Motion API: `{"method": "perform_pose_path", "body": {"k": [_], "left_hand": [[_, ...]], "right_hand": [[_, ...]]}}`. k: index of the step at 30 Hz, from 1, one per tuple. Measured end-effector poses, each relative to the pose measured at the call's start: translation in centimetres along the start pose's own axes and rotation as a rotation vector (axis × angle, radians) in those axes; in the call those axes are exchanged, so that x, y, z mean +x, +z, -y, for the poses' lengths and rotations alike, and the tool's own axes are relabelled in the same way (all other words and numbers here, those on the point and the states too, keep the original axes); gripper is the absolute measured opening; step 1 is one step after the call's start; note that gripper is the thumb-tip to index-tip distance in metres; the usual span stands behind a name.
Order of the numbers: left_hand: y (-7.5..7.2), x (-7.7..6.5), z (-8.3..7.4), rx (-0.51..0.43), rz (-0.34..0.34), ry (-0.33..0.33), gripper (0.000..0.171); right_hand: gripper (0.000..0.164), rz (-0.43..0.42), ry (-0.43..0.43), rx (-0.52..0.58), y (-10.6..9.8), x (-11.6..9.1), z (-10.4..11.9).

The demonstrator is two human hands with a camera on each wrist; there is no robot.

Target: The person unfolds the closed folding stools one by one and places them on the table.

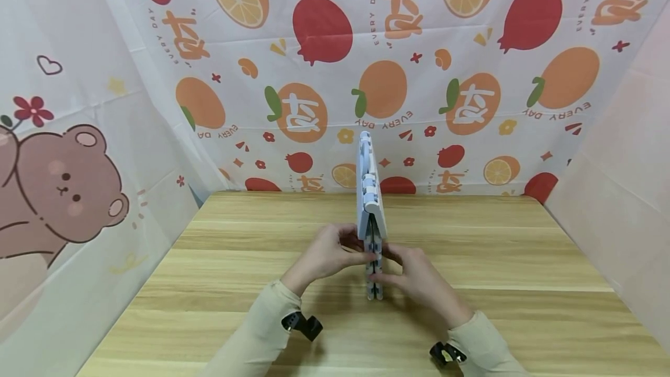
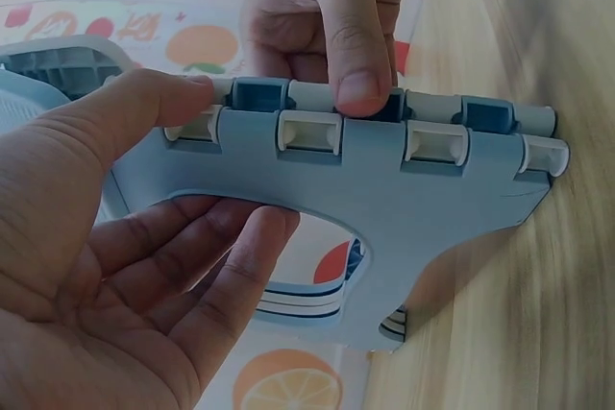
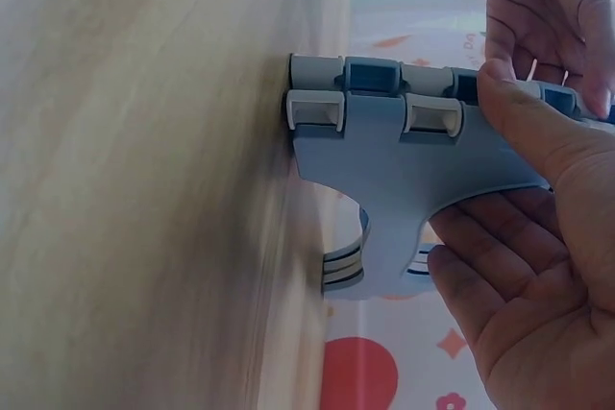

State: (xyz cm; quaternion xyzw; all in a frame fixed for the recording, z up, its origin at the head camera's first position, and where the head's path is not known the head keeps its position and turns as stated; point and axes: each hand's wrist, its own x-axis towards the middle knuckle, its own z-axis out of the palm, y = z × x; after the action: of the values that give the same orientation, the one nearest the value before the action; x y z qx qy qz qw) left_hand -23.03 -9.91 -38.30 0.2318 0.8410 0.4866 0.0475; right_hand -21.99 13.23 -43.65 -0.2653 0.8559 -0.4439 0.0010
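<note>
A folding stool [image 1: 370, 205] of pale blue-grey and white plastic stands upright on the table, folded narrow, with its hinged edge towards me. My left hand [image 1: 332, 253] grips its left side panel, thumb on the row of hinges. In the left wrist view, the fingers of that hand reach into the curved cutout of the panel [image 2: 384, 175]. From the other side my right hand [image 1: 419, 275] holds the right panel [image 3: 384, 146], slightly nearer to me, its thumb likewise over the hinges. The far side of the stool is hidden.
The wood-grain table [image 1: 251, 260] extends to both sides of the stool. Behind it hangs a fruit-print curtain [image 1: 324, 92], and a cloth with a bear picture [image 1: 73, 185] covers the left side. Black wrist cameras [image 1: 303, 324] sit on both sleeves.
</note>
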Motion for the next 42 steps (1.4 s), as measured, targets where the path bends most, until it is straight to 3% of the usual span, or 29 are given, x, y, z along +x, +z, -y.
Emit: {"method": "perform_pose_path", "body": {"k": [22,34,42], "left_hand": [[0.1,0.3,0.1,0.036,0.003,0.043,0.031],[-1.6,0.1,0.1,0.038,0.055,0.026,0.03],[-2.6,0.0,0.3,0.072,0.089,0.004,0.033]], "right_hand": [[0.066,0.067,0.051,0.004,-1.9,-0.4,-0.4],[0.07,0.086,0.089,0.008,-2.6,-0.4,-0.6],[0.061,0.095,0.067,-0.006,-2.9,-0.5,-0.6]]}}
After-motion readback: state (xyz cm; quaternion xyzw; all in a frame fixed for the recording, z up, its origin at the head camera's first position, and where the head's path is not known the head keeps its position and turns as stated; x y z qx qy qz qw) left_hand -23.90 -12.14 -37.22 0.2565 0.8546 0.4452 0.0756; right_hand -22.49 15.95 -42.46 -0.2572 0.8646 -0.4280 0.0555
